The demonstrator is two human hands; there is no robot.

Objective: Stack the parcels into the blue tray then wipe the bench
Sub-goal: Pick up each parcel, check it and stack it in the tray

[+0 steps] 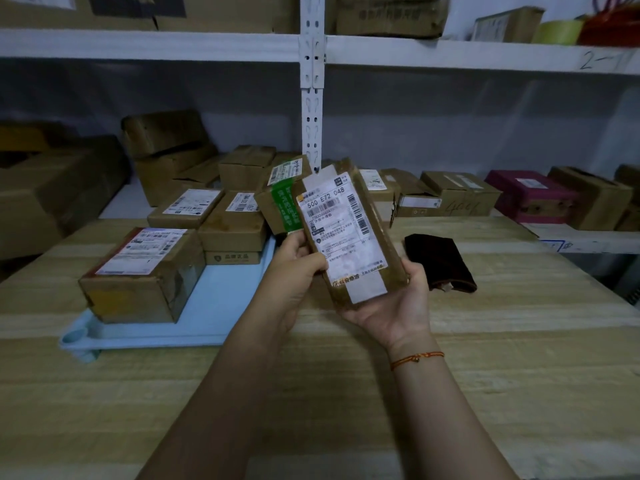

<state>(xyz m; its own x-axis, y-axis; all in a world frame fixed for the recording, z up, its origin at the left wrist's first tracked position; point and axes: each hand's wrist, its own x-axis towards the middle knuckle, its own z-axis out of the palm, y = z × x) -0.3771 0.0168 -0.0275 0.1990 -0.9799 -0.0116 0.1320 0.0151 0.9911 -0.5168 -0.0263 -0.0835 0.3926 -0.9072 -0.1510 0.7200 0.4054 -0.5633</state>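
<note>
Two bare hands hold parcels up above a wooden bench (pixel 485 358) in a storeroom. The right hand (pixel 398 306) cups the bottom end of a flat brown parcel (pixel 349 233), fingers curled up its far edge, white shipping label facing the camera and the parcel tilted with its top leaning left. The left hand (pixel 298 268) grips the parcel's left edge with the thumb on the label; just behind it, also at this hand, stands a second box with green tape (pixel 282 202), though how the fingers hold that one is hidden. An orange string bracelet (pixel 415 359) circles the right wrist.

To the left on the bench lies the blue tray (pixel 214 306). A large taped box (pixel 142 275) sits at its near left corner, and three smaller labelled boxes (pixel 232 230) are grouped at the tray's far end, one of them resting on a flat carton. The middle of the tray floor is bare.

To the right of the hands, a dark folded cloth (pixel 438 261) lies flat on the bench, apart from the tray.

Behind the bench, a white metal shelf (pixel 311 98) carries more cardboard boxes and a magenta box (pixel 530 195) at the right
</note>
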